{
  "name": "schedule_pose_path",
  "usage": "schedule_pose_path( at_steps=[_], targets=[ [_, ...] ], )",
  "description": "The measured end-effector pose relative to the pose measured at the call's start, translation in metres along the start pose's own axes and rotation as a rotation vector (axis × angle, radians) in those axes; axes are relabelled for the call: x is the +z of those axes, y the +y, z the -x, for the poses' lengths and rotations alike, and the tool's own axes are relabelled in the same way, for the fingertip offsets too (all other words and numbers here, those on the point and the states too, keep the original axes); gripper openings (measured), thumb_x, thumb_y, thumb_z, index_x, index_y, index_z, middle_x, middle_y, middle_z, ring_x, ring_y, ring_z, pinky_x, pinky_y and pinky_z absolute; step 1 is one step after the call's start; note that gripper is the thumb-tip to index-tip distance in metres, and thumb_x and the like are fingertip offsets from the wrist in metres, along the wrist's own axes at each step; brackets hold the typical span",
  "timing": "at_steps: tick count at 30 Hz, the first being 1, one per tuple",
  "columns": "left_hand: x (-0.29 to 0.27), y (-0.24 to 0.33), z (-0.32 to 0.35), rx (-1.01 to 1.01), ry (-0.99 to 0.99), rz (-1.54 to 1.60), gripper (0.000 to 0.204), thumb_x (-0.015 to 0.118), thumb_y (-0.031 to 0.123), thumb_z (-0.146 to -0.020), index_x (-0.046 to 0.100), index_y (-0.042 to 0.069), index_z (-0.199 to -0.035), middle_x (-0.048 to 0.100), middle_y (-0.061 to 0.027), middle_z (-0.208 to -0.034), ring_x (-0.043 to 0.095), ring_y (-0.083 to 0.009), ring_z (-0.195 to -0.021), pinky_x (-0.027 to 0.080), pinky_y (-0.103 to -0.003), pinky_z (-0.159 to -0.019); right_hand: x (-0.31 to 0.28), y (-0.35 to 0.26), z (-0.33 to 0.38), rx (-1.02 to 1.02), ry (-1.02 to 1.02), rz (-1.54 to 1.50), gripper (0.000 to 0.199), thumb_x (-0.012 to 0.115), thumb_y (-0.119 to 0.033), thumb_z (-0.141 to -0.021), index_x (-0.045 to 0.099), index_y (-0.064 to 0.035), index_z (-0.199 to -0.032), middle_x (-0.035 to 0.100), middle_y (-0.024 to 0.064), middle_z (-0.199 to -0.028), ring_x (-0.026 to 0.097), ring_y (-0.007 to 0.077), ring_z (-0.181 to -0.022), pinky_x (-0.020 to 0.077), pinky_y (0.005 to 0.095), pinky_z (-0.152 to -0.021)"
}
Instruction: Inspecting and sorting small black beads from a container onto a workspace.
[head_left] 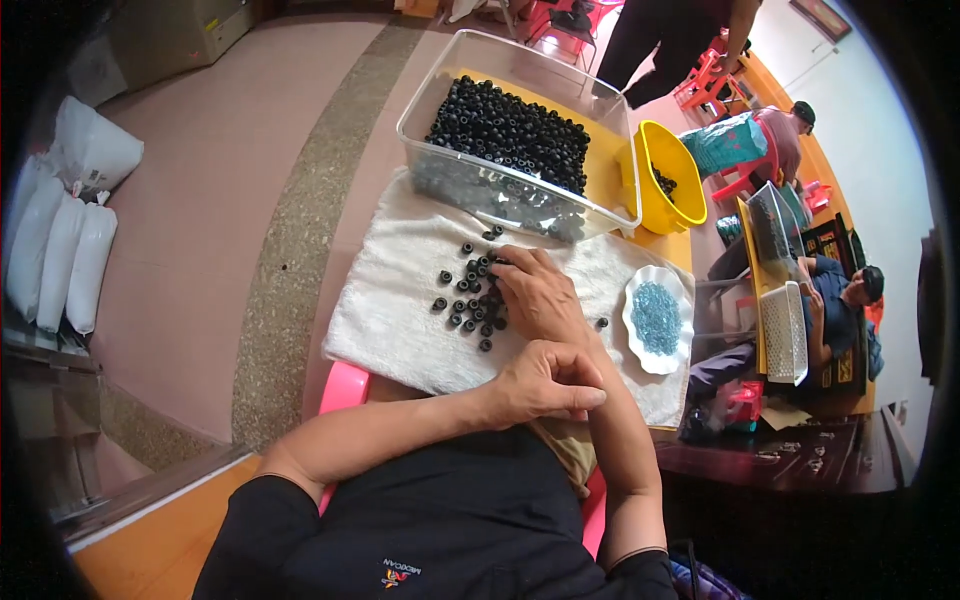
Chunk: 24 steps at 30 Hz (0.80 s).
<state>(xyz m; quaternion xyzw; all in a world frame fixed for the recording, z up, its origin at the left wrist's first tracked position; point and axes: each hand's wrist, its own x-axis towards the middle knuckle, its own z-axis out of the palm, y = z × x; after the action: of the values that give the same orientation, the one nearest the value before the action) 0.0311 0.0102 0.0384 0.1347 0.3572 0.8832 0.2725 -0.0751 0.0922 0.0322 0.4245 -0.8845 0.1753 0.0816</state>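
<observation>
A scatter of small round black caps with hollow centres lies on a white towel. My right hand rests at the right side of the scatter, palm down, with its fingers stretched over some of the caps. The fingertips hide part of the pile. My left hand is closed in front of my right forearm, thumb and fingers pressed together; anything in that pinch is too small to make out. To the right, a white scalloped dish holds many tiny light-blue translucent pieces. One lone black cap sits between the dish and my right forearm.
Beyond the towel stands a clear plastic box with many black caps. Next to it is a yellow basin with a few more. White sacks stand on the left floor. At right, people sit near another table with a white basket.
</observation>
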Motion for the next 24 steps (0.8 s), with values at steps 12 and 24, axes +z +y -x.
schedule_pose_path(
  at_steps=[12, 24],
  targets=[
    [-0.002, -0.002, 0.000, 0.041, 0.001, -0.015, 0.013, 0.073, 0.011, -0.088, 0.065, 0.003, -0.096, 0.067, -0.0020, -0.084, 0.063, -0.0080, -0.073, 0.053, -0.023, -0.066, -0.013, 0.002, 0.008, 0.072, 0.023, -0.134, 0.014, 0.070, -0.010, -0.078, 0.072, -0.0072, -0.092, 0.068, 0.0059, -0.102, 0.063, 0.0270, -0.095, 0.0533, 0.0370, -0.081],
    [-0.003, -0.005, -0.002, 0.082, -0.009, -0.092, 0.016, 0.073, 0.011, -0.088, 0.066, 0.001, -0.097, 0.067, -0.0028, -0.083, 0.064, -0.0089, -0.071, 0.053, -0.023, -0.066, -0.008, -0.023, -0.004, -0.112, -0.021, -0.136, 0.023, 0.075, -0.019, -0.077, 0.073, -0.0075, -0.097, 0.065, 0.0079, -0.116, 0.058, 0.0296, -0.109, 0.0513, 0.0394, -0.087]
  ],
)
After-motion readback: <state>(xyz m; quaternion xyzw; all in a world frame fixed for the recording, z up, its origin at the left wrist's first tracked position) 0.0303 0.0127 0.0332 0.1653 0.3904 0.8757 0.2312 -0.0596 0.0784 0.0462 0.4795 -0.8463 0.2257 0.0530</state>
